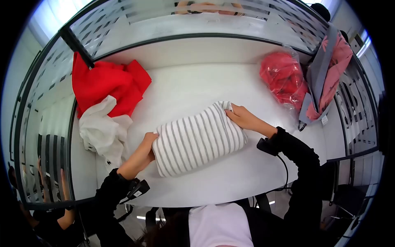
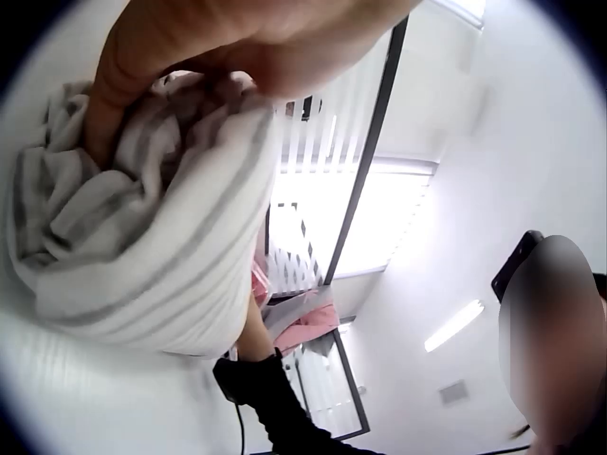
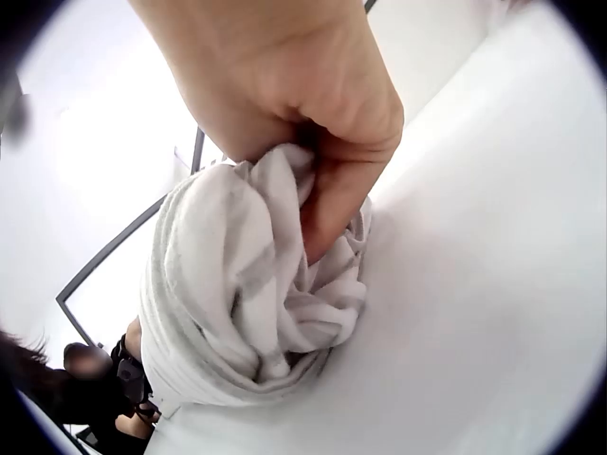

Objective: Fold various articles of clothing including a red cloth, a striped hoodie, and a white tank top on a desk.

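A bundle of white cloth with grey stripes (image 1: 199, 138), rolled or folded into a thick oblong, lies slanted over the white table, its right end farther back. At its left end my left hand (image 1: 142, 154) grips the cloth, thumb side at the top edge. My right hand (image 1: 247, 118) holds the far right corner. In the left wrist view, fingers (image 2: 109, 114) reach into the crumpled open end of the striped bundle (image 2: 180, 256). The right wrist view shows my right hand (image 3: 303, 104) with fingers tucked into the gathered folds of the other end (image 3: 256, 284).
Red cloth (image 1: 111, 84) and crumpled white cloth (image 1: 105, 127) lie at the left of the table (image 1: 185, 86). Red fabric in a clear plastic bag (image 1: 284, 78) and a pink and grey item (image 1: 327, 78) sit at the back right. Partition panels (image 1: 193, 37) surround the table.
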Demonstrator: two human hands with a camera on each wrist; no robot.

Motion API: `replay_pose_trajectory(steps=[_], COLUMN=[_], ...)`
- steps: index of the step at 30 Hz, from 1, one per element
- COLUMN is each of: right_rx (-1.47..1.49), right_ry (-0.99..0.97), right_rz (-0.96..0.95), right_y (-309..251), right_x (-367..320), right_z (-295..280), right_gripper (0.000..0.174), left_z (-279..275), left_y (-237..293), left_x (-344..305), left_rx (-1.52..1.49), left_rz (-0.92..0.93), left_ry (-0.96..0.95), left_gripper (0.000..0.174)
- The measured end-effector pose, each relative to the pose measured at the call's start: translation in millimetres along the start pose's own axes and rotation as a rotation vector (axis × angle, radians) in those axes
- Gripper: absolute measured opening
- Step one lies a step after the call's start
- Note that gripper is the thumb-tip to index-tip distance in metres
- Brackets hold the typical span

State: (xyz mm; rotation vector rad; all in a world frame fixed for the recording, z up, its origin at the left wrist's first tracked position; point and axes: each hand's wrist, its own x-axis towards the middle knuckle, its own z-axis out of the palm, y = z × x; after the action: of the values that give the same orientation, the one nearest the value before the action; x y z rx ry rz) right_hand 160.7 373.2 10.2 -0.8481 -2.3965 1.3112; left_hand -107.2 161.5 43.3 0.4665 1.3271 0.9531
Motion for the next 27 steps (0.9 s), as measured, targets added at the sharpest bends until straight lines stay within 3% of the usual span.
replay_pose_trajectory(steps=[4, 7, 8, 10, 11, 13, 15, 17, 23, 24, 27], right_rx=[-0.183, -0.408, -0.513, -0.720, -0.645, -0.479, -0.593, -0.684, -0.694, -0.696, -0.734], right_ry=[-0.108, -0.058, 0.011, 0.154, 0.162, 0.166, -0.066, -0.174, -0.188, -0.184, -0.169], right_rz=[0.138, 0.129, 0.120, 0.095, -0.065, -0.370, -0.631, -0.635, -0.537, -0.518, -0.467], right_y=[-14.2, -38.2, -50.5, -77.3, -87.3, -100.6, -97.3, -68.5, -45.8, -45.5, -39.0], right_x=[10.9, 10.7, 8.4, 4.8, 3.0, -8.6, -16.0, -22.9, -20.8, -21.4, -25.0], right_z=[-3.1, -6.7, -10.0, -17.6, -17.8, -7.8, 15.2, 39.8, 33.7, 28.8, 12.9], right_gripper=[0.034, 0.033, 0.033, 0.037, 0.040, 0.048, 0.064, 0.081, 0.079, 0.079, 0.081], left_z=[-7.4, -11.8, -9.9, 0.1, 6.5, 33.5, 50.5, 46.3, 22.5, 25.1, 17.7], left_y=[-3.6, 14.8, 12.3, 27.4, 34.7, 38.4, 32.9, 7.9, 13.1, 18.0, 13.2], left_x=[-12.9, -26.0, -33.4, -41.1, -41.1, -35.2, -17.2, 11.5, 18.6, 11.9, 11.1], left_rx=[0.087, 0.808, 1.091, 1.290, 1.384, 1.395, 1.413, 1.643, 1.459, 1.426, 1.393], left_rz=[0.022, 0.032, 0.338, 0.676, 0.851, 0.939, 1.055, 1.076, 0.911, 0.721, 0.605], left_ry=[0.165, 0.215, 0.378, 0.454, 0.493, 0.311, 0.039, 0.035, 0.017, 0.003, 0.053], left_gripper=[0.042, 0.037, 0.037, 0.038, 0.040, 0.045, 0.050, 0.053, 0.057, 0.059, 0.063])
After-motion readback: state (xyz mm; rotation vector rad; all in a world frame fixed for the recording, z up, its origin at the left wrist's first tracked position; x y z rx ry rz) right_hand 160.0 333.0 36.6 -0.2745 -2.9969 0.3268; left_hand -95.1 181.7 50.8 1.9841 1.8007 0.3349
